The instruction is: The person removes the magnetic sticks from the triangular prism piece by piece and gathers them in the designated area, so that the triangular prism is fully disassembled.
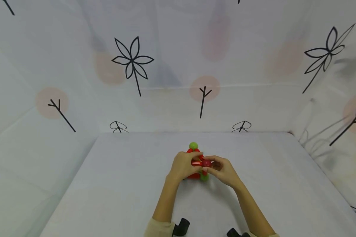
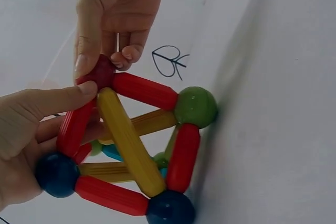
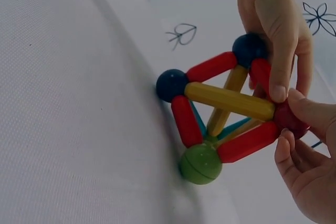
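Observation:
A structure of ball-and-stick building toys stands on the table, with balls at the corners joined by thick sticks. My right hand (image 1: 223,171) pinches its dark red ball (image 3: 290,120) between thumb and fingers. The left hand (image 1: 185,164) grips a red stick (image 2: 75,129) just beside that ball, thumb in front and fingers behind. Dark blue balls (image 2: 58,174), a green ball (image 2: 196,107) and more red sticks form the near face. A yellow stick (image 2: 131,142) crosses this face diagonally. Teal sticks (image 3: 235,128) and smaller green balls (image 2: 160,159) show behind, partly hidden.
The structure and both hands are over the middle of a white table (image 1: 130,184). A pale cloth backdrop (image 1: 172,108) with black plant drawings rises behind and at the sides. Black straps with camera mounts (image 1: 181,227) sit at the wrists.

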Motion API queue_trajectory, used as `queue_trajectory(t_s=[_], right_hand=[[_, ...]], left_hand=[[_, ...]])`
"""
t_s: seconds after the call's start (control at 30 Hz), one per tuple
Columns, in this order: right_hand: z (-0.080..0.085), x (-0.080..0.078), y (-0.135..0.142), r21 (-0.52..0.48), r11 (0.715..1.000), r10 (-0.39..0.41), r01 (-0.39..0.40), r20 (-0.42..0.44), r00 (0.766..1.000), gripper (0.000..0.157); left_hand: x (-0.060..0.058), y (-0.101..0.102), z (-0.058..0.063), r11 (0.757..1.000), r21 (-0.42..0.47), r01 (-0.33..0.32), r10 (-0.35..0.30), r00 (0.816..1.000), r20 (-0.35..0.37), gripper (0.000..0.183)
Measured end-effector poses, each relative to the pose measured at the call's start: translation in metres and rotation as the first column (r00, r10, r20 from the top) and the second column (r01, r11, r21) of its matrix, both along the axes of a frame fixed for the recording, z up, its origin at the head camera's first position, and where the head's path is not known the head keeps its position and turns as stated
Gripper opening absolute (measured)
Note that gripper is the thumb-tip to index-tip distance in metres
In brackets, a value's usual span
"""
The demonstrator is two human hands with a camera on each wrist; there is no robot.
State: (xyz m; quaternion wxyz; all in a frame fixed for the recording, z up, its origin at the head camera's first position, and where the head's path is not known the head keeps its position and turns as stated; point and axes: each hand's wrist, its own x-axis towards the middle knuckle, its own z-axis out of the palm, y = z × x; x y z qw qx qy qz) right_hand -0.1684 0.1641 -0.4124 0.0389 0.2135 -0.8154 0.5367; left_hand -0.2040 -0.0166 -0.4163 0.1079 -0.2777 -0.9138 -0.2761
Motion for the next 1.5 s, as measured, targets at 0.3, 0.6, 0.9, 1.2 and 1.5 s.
queue_trajectory(t_s=[0.3, 0.6, 0.9, 1.2, 1.5], right_hand=[[-0.001, -0.001, 0.000, -0.007, 1.000, -0.008, 0.008, 0.014, 1.000, 0.032], [-0.022, -0.009, 0.005, -0.048, 0.999, 0.002, -0.002, -0.008, 1.000, 0.032], [-0.036, -0.015, 0.009, -0.078, 0.995, 0.057, -0.058, -0.009, 0.998, 0.033], [-0.036, -0.014, 0.011, -0.137, 0.982, 0.139, -0.131, 0.049, 0.989, 0.033], [-0.038, -0.017, 0.014, -0.170, 0.978, 0.124, -0.123, -0.009, 0.992, 0.032]], left_hand=[[-0.016, -0.003, 0.009, 0.986, 0.061, 0.157, -0.167, 0.952, 0.257, 0.034], [-0.023, -0.005, 0.012, 0.970, 0.131, 0.206, -0.240, 0.901, 0.360, 0.033], [-0.023, -0.005, 0.011, 0.968, 0.137, 0.211, -0.246, 0.909, 0.337, 0.033], [-0.020, -0.004, 0.012, 0.972, 0.146, 0.183, -0.223, 0.912, 0.345, 0.034], [-0.021, -0.004, 0.010, 0.973, 0.141, 0.181, -0.219, 0.916, 0.337, 0.034]])
